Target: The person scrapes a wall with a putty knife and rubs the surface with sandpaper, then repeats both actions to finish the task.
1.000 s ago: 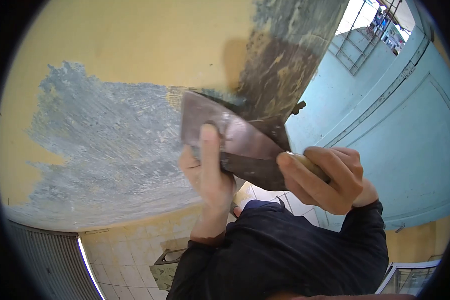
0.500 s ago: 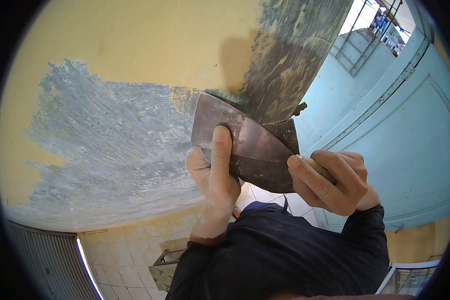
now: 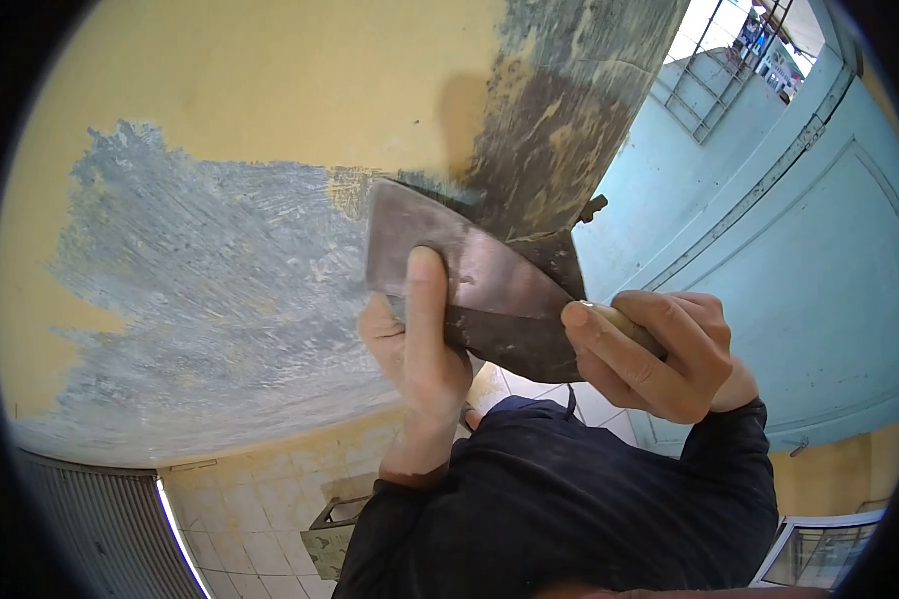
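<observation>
Two hands on one wide scraper here, working at a yellow wall (image 3: pixel 270 80). Going from the left: there's a big patch of grey filler (image 3: pixel 210 290) smeared across the yellow, all streaky with stroke marks, reaching right up to the blade's left edge. Below it you can see a tiled floor (image 3: pixel 260 509) and a small metal tray thing (image 3: pixel 332 529) lying on it, too small to make out properly.

Then the left hand (image 3: pixel 415 344): palm behind the blade, one finger stretched out flat along the face of the scraper (image 3: pixel 469 280), pressing it toward the wall, so not really a grip, more of an open hand pushing. The blade is dark and dirty, tilted, its upper left edge touching the wall right where the grey patch meets a dark grimy strip (image 3: pixel 559 120) running up the corner.

Right hand (image 3: pixel 659 354) is curled tight around the pale handle, fingers fully wrapped, thumb pointing toward the blade. Dark sleeves (image 3: pixel 569 499) on both arms fill the bottom. Far right is a light blue door (image 3: pixel 799 260) and wall, well apart from the scraper
</observation>
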Demonstrator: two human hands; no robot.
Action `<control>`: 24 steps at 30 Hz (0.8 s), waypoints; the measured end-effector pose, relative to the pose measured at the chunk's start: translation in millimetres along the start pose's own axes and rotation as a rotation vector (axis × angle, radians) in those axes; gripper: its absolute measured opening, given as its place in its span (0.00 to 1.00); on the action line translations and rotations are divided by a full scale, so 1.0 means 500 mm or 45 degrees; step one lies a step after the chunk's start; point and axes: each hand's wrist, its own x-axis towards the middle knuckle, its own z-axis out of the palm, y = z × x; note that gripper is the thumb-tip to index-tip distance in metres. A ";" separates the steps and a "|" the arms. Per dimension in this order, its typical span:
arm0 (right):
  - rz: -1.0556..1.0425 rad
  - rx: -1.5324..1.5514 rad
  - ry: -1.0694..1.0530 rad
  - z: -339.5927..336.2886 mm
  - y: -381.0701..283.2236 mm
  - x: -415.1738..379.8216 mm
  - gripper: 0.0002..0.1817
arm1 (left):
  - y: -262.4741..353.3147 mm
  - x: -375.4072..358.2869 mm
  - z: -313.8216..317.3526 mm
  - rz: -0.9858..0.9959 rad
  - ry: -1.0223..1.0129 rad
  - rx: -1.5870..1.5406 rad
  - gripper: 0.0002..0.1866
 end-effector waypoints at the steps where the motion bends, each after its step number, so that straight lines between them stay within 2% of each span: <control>1: 0.005 -0.004 -0.014 -0.001 0.001 -0.002 0.25 | -0.005 0.001 -0.003 0.033 0.014 0.095 0.13; 4: -0.002 -0.003 -0.010 0.006 0.002 0.006 0.25 | -0.004 0.005 -0.003 0.057 0.001 -0.034 0.13; 5: 0.003 -0.007 -0.010 0.009 0.001 0.006 0.25 | 0.008 0.004 0.004 -0.003 0.048 -0.079 0.12; 8: -0.022 0.008 0.119 0.012 -0.003 0.003 0.24 | 0.008 -0.003 -0.001 -0.021 0.018 -0.053 0.13; 10: 0.047 0.047 -0.107 -0.010 -0.003 0.002 0.22 | 0.000 -0.003 0.000 -0.004 0.043 -0.043 0.14; 13: -0.019 0.080 -0.075 0.015 0.006 0.026 0.22 | -0.003 -0.016 -0.014 0.017 0.045 0.007 0.15; 14: -0.018 0.084 -0.067 0.022 0.007 0.017 0.22 | 0.002 -0.022 -0.027 0.049 0.023 0.045 0.15; 16: 0.012 0.099 0.178 0.048 0.022 0.010 0.21 | 0.018 -0.055 -0.061 0.089 0.011 0.206 0.17; 17: 0.116 0.097 0.103 0.029 0.019 -0.003 0.21 | 0.028 -0.077 -0.073 0.101 0.051 0.487 0.20; 18: 0.203 0.081 0.170 0.019 0.021 -0.021 0.22 | 0.037 -0.092 -0.082 0.114 0.102 0.767 0.23; 19: 0.288 0.070 0.236 0.017 0.023 -0.043 0.22 | 0.049 -0.100 -0.083 0.146 0.113 0.768 0.23; 21: 0.594 0.005 0.404 0.023 0.009 -0.099 0.21 | 0.080 -0.112 -0.073 0.296 0.678 0.735 0.27; 22: 0.745 -0.011 0.492 0.032 0.001 -0.122 0.18 | 0.094 -0.107 -0.063 0.320 0.693 0.734 0.27; 24: 0.986 -0.003 0.639 0.059 -0.013 -0.177 0.17 | 0.116 -0.094 -0.042 0.871 1.100 0.628 0.28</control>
